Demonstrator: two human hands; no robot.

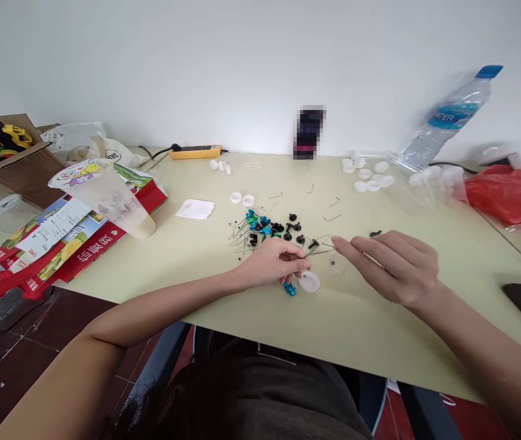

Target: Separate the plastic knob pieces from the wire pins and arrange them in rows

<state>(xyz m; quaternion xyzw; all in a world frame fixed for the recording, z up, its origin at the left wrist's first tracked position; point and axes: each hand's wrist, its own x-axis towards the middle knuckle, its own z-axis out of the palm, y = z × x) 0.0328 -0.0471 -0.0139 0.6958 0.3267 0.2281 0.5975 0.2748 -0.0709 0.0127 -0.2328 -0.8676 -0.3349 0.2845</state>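
Head view: over the table [356, 330], my left hand [283, 263] appears to pinch a slim black-ended piece [314, 244] just beyond the white cap [309, 281], and my right hand [393, 266] nips a thin bent wire [328, 245] close by. Heap of small parts [265, 230] lies beyond my left knuckles. Likely fine two-handed work at the fingertips, calling for a steady left pinch and small right-hand motion.

Worn here is a dark top [306, 406], softly creased across its cloth. The left forearm [173, 302] and right forearm [480, 342] are bare, as are the left hand [278, 263] and right hand [395, 266].
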